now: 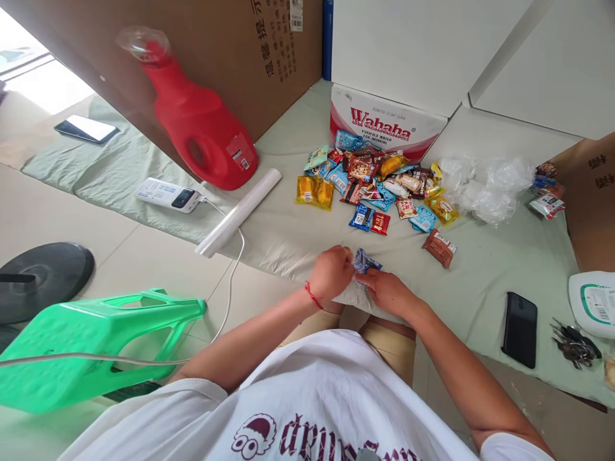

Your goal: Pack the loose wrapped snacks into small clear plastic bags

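At the cloth's near edge, my left hand is closed in a pinch on clear plastic beside a blue snack packet. My right hand lies against the packet's lower side, its fingers pressed on the plastic around it. The packet seems to be inside a clear plastic bag, partly hidden by my fingers. Beyond my hands lies a heap of colourful snack packets. A brown packet sits apart, to the right of the heap. Crumpled clear plastic bags are right of the heap.
Left of the heap are a plastic roll, a red jug, a power bank with a cable and a phone. A Wahaha box stands behind. A black phone and keys lie right; a green stool is lower left.
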Motion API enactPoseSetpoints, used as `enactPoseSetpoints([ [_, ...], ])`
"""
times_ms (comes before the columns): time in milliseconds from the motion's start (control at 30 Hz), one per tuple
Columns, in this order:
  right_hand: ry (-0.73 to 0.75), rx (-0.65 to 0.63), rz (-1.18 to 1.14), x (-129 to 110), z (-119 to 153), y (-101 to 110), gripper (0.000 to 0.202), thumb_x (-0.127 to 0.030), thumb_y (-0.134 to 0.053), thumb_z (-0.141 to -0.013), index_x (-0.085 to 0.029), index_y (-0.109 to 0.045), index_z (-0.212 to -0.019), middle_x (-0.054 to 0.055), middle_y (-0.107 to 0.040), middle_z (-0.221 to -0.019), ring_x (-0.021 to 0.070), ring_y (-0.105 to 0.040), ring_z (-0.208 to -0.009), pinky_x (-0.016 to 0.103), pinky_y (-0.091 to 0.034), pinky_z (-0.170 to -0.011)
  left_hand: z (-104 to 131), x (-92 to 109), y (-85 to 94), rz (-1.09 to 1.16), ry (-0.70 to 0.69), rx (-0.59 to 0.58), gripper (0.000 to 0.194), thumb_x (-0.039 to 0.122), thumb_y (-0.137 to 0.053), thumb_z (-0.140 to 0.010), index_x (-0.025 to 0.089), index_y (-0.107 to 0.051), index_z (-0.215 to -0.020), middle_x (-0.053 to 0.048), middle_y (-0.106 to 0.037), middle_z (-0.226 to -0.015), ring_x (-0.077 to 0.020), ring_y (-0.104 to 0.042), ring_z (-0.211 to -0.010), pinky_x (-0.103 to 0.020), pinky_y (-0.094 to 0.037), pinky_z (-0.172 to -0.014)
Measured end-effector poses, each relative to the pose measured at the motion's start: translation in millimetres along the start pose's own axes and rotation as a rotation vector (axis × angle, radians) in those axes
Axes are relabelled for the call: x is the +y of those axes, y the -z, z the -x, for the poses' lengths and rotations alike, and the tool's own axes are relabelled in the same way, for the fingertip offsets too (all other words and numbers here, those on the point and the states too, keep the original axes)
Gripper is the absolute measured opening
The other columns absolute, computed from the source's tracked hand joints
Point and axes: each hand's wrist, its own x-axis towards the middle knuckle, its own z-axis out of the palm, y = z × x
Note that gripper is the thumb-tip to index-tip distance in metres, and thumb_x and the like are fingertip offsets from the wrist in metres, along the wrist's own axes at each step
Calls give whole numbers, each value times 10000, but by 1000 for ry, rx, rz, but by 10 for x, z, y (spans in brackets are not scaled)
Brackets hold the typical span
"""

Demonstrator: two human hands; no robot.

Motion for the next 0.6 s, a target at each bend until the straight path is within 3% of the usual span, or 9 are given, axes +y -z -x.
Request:
enactPoseSetpoints([
  [133, 25, 31, -114, 14, 52, 41, 341, -129, -505, -901, -171, -721, -1162, 127, -674, -1072, 222, -620, -880, 341, -517, -801, 162, 133, -359, -37, -87, 17, 266, 243, -483, -944, 134, -664, -1105, -153, -676, -1104, -243, -659, -910, -347, -535, -779],
  [233, 196, -13, -383, 107, 236, 188, 246, -250, -548, -943, -205, -727, -1105, 97, -692, -1124, 221, -630, -983, 363, -530, -894, 219, 87, -554, -87, -191, 82, 454, 267, -472, -969, 98, -537, -1385, -204, -611, -1281, -302, -616, -1137, -400, -548, -894],
  [267, 191, 14, -483, 163, 302, 230, 271, -316, -516, -981, -222, -725, -1124, 81, -702, -1116, 211, -637, -983, 358, -533, -897, 228, 60, -599, -121, -210, 82, 508, 269, -473, -973, 95, -483, -1450, -214, -592, -1326, -313, -600, -1178, -409, -546, -907],
  [333, -10, 216, -576, 290, 400, 257, 402, -432, -392, -1040, -228, -713, -1167, 79, -709, -1068, 205, -644, -933, 362, -541, -864, 233, 11, -669, -200, -215, 67, 568, 273, -463, -988, 104, -400, -1527, -221, -562, -1395, -318, -597, -1198, -408, -543, -897],
  [433, -439, 577, -387, 417, 431, 116, 491, -564, -423, -1000, -185, -707, -1129, 128, -686, -1045, 264, -616, -964, 452, -520, -905, 224, -37, -751, -298, -211, 75, 571, 272, -421, -1019, 128, -355, -1567, -211, -546, -1444, -311, -600, -1197, -404, -537, -879],
  [500, -520, 599, -247, 388, 426, -48, 470, -593, -560, -924, -175, -704, -1084, 156, -665, -1095, 311, -580, -1070, 513, -476, -987, 218, -57, -792, -324, -217, 92, 570, 255, -405, -1027, 143, -340, -1582, -198, -554, -1443, -301, -605, -1178, -399, -531, -876],
  [600, -462, 531, -183, 175, 472, -215, 270, -466, -607, -906, -209, -679, -946, 142, -650, -1122, 312, -568, -1110, 499, -461, -1009, 218, -79, -824, -324, -219, 93, 602, 210, -418, -1011, 163, -316, -1603, -192, -560, -1428, -299, -611, -1141, -402, -533, -865],
])
